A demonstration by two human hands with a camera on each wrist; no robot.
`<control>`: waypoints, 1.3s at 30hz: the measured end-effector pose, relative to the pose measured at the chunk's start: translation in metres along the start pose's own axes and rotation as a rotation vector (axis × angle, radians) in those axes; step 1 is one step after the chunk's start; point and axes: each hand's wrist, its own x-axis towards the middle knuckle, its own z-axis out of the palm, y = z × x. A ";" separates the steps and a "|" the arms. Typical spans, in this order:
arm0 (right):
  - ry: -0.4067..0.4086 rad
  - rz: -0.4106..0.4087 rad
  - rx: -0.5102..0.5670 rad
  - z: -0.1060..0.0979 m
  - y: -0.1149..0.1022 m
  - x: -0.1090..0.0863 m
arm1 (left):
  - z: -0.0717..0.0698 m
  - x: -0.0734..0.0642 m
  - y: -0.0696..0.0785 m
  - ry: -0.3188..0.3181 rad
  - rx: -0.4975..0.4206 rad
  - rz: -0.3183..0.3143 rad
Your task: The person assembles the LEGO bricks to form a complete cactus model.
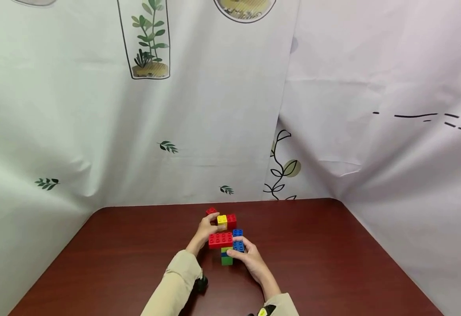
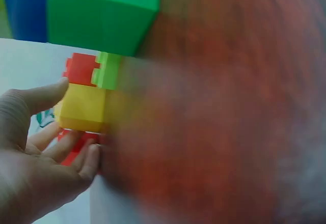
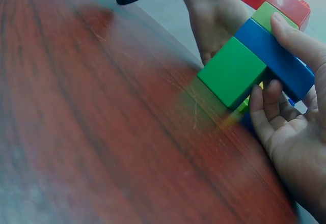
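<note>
My left hand pinches a yellow toy brick between thumb and fingers, toward the back of the table. Against its right side stands a red brick; the left wrist view also shows a lime brick beside a red one. Nearer to me, my right hand grips a stack of bricks from the right. A long red brick tops this stack, over a lime brick, a long blue brick and a green brick. The thumb lies on the stack's front.
Another red brick lies behind my left fingers. A blue brick shows just beyond my right index finger. The brown wooden table reaches back to a printed white cloth. A dark band sits at my left wrist.
</note>
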 end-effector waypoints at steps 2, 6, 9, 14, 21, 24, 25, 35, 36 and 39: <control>-0.003 0.001 0.004 0.001 0.001 -0.001 | 0.001 -0.001 -0.005 0.005 -0.025 -0.004; -0.003 -0.004 0.000 0.002 -0.002 0.000 | 0.000 -0.001 -0.011 0.025 -0.049 0.012; -0.009 -0.005 -0.008 0.003 -0.004 0.001 | -0.003 0.000 -0.011 0.053 -0.043 -0.001; -0.013 -0.009 -0.011 0.004 -0.002 0.001 | -0.007 -0.002 -0.011 0.068 -0.020 -0.022; -0.010 0.003 -0.002 0.005 0.000 0.001 | -0.019 -0.010 -0.011 0.101 -0.010 0.023; -0.006 0.003 -0.005 0.004 0.001 0.001 | -0.025 -0.012 -0.007 0.122 -0.020 0.045; -0.001 0.003 -0.005 0.004 0.001 0.001 | -0.027 -0.013 -0.006 0.126 -0.033 0.046; 0.019 0.000 -0.008 0.001 0.000 0.004 | -0.034 -0.035 0.010 0.083 -0.228 0.042; 0.020 -0.001 -0.012 0.001 0.000 0.004 | -0.036 -0.037 0.012 0.079 -0.258 0.044; 0.027 0.002 -0.017 0.001 0.001 0.003 | -0.043 -0.044 0.018 0.061 -0.358 0.045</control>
